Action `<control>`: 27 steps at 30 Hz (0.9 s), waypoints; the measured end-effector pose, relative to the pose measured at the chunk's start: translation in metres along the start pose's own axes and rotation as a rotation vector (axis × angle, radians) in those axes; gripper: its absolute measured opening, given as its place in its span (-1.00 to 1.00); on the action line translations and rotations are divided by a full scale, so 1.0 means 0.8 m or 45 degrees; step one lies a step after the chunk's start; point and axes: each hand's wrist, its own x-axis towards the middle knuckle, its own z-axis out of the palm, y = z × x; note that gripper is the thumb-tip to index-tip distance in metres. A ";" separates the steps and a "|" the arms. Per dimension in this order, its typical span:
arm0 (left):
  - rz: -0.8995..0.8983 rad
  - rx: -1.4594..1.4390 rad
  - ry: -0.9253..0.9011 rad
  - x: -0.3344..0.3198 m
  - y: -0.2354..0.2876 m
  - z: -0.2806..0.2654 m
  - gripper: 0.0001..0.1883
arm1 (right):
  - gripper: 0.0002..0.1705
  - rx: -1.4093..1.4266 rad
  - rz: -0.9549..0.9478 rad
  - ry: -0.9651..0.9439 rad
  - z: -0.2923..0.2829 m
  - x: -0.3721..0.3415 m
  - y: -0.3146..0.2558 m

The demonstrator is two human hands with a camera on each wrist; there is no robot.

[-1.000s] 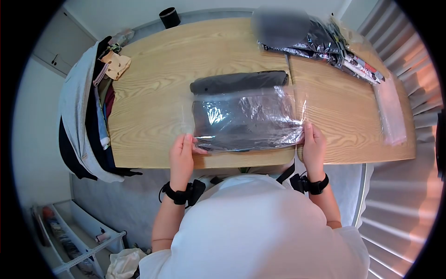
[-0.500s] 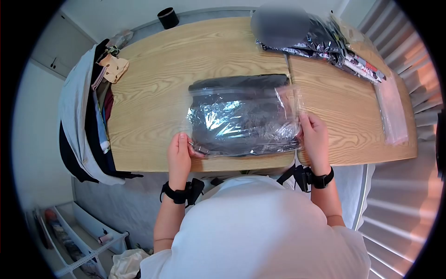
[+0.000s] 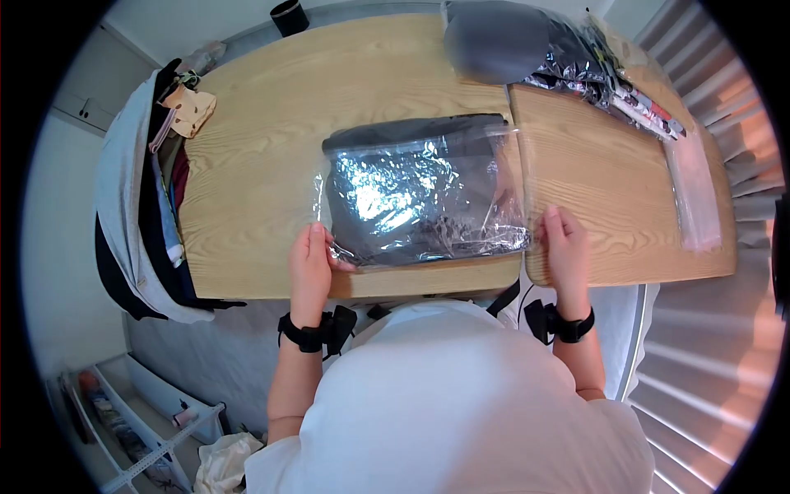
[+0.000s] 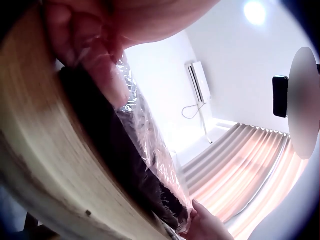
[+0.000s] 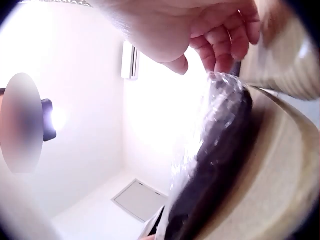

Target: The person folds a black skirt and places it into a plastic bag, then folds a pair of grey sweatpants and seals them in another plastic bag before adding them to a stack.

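The clear bag (image 3: 436, 202) lies on the table (image 3: 251, 214), around most of the dark cloth (image 3: 415, 129). The left hand (image 3: 311, 262) pinches its near left corner. The right hand (image 3: 567, 251), thumb and fingers parted, holds nothing beside the near right corner.

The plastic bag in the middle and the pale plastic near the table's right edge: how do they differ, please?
Dark cloth shows through the plastic bag; the pale plastic looks pinkish, with nothing dark visible. The plastic bag is broad and bulky, the pale plastic narrower and flatter. The left hand holds the plastic bag; no hand touches the pale plastic. Both are shiny and lie on the wooden table.
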 end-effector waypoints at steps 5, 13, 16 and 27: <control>0.020 0.032 0.036 0.000 0.002 0.003 -0.66 | -0.68 -0.516 -0.243 0.084 0.018 -0.017 0.002; 0.065 0.172 -0.011 -0.004 0.009 0.001 -0.66 | -0.66 -0.799 -0.214 0.130 0.025 -0.009 -0.005; -0.023 0.044 -0.028 -0.002 0.006 -0.002 -0.67 | -0.74 -0.525 -0.287 0.238 0.026 -0.010 -0.010; 0.022 -0.134 -0.124 -0.009 0.005 -0.019 -0.69 | -0.41 -1.396 -1.060 -0.129 0.119 0.006 -0.044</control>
